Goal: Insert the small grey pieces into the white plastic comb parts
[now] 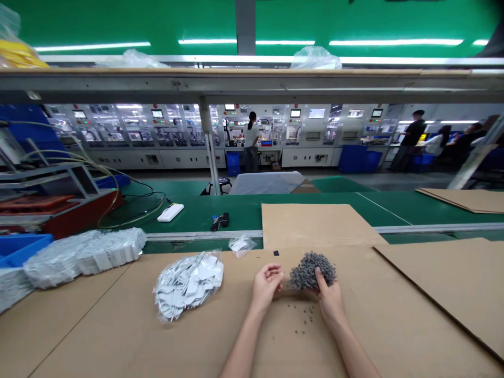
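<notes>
Fingers of the right hand were pressed against the lower edge of a heap of small dark grey granules. Whether they gripped the heap could not be determined, as the fingertips were partly hidden by it. The heap lay at lower centre of the frame on a cardboard sheet, its long axis running roughly left to right. From the right hand, it extended upward and to the left; the right hand was therefore the nearer. The left hand rested just beside the heap's left end, palm turned upward, with its fingers loosely curled and not clenched on any visible object. Both forearms entered from the bottom edge and converged toward the heap. Loose granules were scattered on the cardboard below it, between the two forearms.

To the left of the hands lay a clear bag of white foil-backed tags. A small clear bag lay above it, near the edge of a green conveyor table. Further bundled tags sat beside a blue plastic bin at left of the frame. A white power bank lay on the green surface.
</notes>
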### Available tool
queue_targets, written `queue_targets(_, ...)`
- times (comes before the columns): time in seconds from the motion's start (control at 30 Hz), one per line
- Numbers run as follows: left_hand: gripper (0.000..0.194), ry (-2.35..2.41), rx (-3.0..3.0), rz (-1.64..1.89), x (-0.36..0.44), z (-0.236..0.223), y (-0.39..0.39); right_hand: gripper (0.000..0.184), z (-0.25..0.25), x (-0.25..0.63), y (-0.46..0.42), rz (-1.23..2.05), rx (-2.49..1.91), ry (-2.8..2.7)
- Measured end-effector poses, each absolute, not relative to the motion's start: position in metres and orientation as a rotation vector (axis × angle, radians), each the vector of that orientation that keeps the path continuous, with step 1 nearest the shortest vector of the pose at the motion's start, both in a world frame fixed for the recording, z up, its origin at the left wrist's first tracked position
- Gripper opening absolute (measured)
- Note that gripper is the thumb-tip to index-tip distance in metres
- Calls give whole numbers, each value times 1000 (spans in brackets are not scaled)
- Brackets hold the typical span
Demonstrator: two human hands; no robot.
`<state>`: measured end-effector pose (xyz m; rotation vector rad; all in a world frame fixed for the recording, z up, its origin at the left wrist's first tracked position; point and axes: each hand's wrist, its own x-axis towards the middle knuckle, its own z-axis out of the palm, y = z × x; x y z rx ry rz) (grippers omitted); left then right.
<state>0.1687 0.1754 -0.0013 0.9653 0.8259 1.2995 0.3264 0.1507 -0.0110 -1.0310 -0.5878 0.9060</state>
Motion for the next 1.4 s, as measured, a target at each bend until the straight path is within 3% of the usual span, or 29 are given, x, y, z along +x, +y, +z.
queue_targets(0.13,25,842,1131,1234,174,1,168,46,-10,323,151,1053,-915,-548)
queue_targets(0.27,33,814,1192,1111,177,0,165,48,-9,321,150,1115,-872,-582)
queue_targets(0.47,26,831,1120,1228,174,-2,172,43,-18,321,152,1076,-1046,-675)
queue_targets(0.63,29,759,1113,1290,171,-6,176,45,-13,320,150,1067,-955,-642)
queue_targets(0.8,20,901,1210,1264,176,-10,171,40,-4,318,148,1127,-843,-550)
queue_targets(1.0,52,674,1169,1190,186,-1,157,29,2,314,144,1213,-757,-562)
queue_targets(1.17,26,712,1037,1098,188,-3,160,26,7,314,143,1198,-733,-544)
queue_targets(1.4,39,692,952,1095,179,-3,165,37,-1,319,147,1158,-895,-537)
